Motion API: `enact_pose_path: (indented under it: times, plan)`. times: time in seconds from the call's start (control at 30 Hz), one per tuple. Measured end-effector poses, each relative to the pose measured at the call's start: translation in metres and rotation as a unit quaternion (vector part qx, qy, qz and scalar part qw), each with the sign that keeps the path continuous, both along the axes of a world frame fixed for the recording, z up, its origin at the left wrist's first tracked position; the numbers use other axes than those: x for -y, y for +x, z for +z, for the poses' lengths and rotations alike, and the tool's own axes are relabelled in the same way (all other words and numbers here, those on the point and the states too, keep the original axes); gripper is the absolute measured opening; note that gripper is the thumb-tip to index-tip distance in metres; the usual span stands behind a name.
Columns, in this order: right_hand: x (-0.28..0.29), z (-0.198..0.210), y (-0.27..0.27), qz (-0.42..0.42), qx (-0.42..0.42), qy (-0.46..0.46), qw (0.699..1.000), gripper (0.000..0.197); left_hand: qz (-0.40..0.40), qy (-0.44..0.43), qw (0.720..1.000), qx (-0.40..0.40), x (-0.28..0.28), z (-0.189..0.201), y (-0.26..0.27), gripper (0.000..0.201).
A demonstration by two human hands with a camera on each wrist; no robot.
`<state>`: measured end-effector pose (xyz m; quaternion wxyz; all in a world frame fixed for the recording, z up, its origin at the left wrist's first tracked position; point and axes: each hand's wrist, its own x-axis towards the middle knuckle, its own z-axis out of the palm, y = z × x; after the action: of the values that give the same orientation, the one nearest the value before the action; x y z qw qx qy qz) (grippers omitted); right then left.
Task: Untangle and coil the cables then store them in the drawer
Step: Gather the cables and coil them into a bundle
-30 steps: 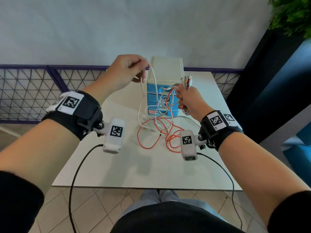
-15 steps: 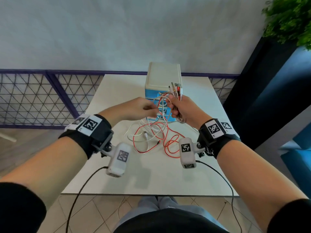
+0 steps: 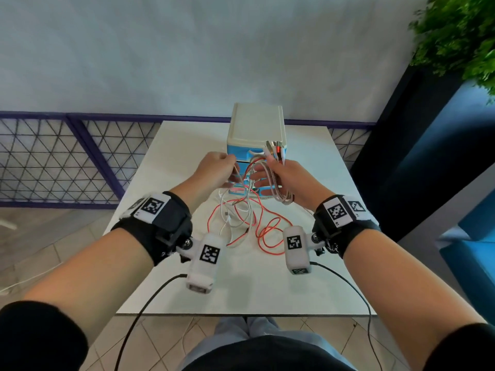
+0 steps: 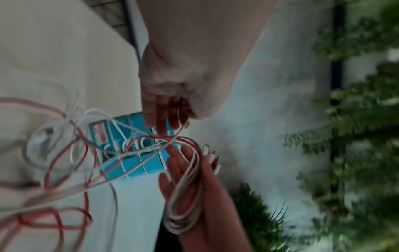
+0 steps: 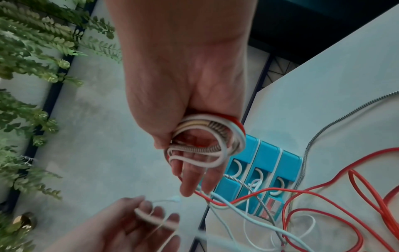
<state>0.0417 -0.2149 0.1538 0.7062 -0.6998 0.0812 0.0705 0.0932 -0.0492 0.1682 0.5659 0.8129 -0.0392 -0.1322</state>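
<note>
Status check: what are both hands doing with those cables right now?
Left hand pinching a white cable. Right hand holding coiled loops. Red cable tangled on table; drawers shut.

No words, brand names or numbers can be read in any view. The only signs are black-and-white square code markers: on the left wristband (image 3: 152, 207), on the right wristband (image 3: 340, 211), and on the white camera housings (image 3: 209, 254) beneath each wrist. A red label (image 4: 101, 133) sits on the bottom front of the blue drawer box (image 3: 255, 129), its print too blurred to read.
</note>
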Motion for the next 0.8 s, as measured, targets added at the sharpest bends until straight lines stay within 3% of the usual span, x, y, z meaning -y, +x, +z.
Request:
enact_pose_path:
  times: [0.1, 0.23, 0.4, 0.47, 0.57, 0.7, 0.8]
  plan:
    - [0.001, 0.002, -0.001, 0.049, -0.03, 0.04, 0.998, 0.047, -0.039, 0.081, 0.98, 0.178, -0.004, 0.0, 0.0, 0.036]
    - [-0.007, 0.011, -0.008, 0.093, -0.029, 0.074, 0.993, 0.045, -0.129, 0.047, 0.976, 0.166, 0.002, -0.009, -0.003, 0.032]
    - [-0.01, 0.009, -0.008, 0.018, -0.002, -0.101, 0.995, 0.048, -0.129, 0.09, 0.965, 0.21, 0.01, -0.021, -0.008, 0.034]
    - [-0.009, 0.004, -0.005, -0.033, 0.015, -0.117, 0.992, 0.052, -0.118, 0.074, 0.968, 0.208, 0.009, -0.026, -0.006, 0.037]
    - [0.001, 0.0, -0.001, -0.1, 0.014, -0.046, 0.994, 0.045, -0.104, 0.05, 0.976, 0.187, 0.006, -0.027, -0.005, 0.034]
    - [0.009, -0.001, 0.0, -0.102, 0.021, 0.093, 0.99, 0.037, -0.115, 0.027, 0.983, 0.144, 0.002, -0.03, -0.002, 0.03]
    - [0.012, 0.003, -0.001, -0.12, 0.042, 0.263, 0.956, 0.039, -0.116, 0.028, 0.987, 0.108, -0.007, -0.035, 0.0, 0.031]
